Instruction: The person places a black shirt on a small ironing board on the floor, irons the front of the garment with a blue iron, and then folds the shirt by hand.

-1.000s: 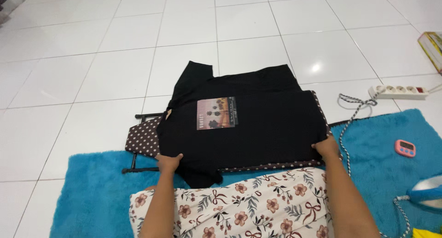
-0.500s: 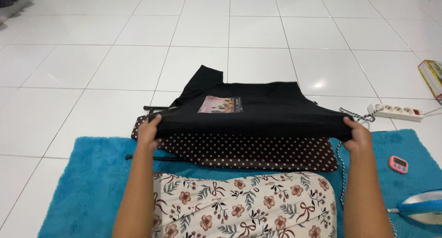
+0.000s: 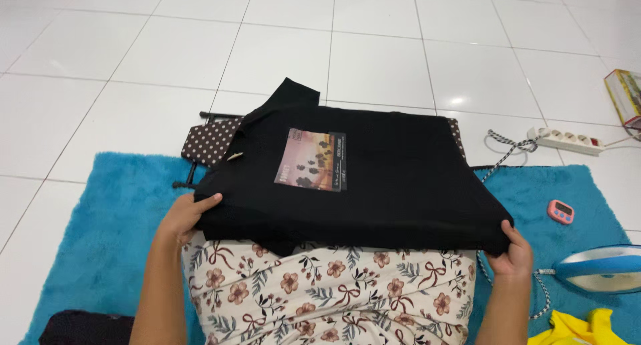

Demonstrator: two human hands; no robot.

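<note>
Both hands — left hand [image 3: 187, 215] at 8 o'clock, right hand [image 3: 513, 250] at 4 — are pinching the folded black T-shirt [image 3: 374, 178] (over the lap), whose loose underlayer may be slipping unfolded.

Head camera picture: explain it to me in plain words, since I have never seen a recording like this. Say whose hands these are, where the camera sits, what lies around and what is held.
There is no machine here. A person wears one camera on the head, and it looks down at that person's own bare arms and a lap in flowered cloth.

The left hand and the right hand each have a grip on a near corner of a folded black T-shirt with a sunset picture printed on it. The shirt lies over a low ironing board with a brown dotted cover, of which only the far end shows.

The board stands on a blue rug on a white tiled floor. To the right lie a white power strip, a small pink timer, a blue and white iron and some yellow cloth.
</note>
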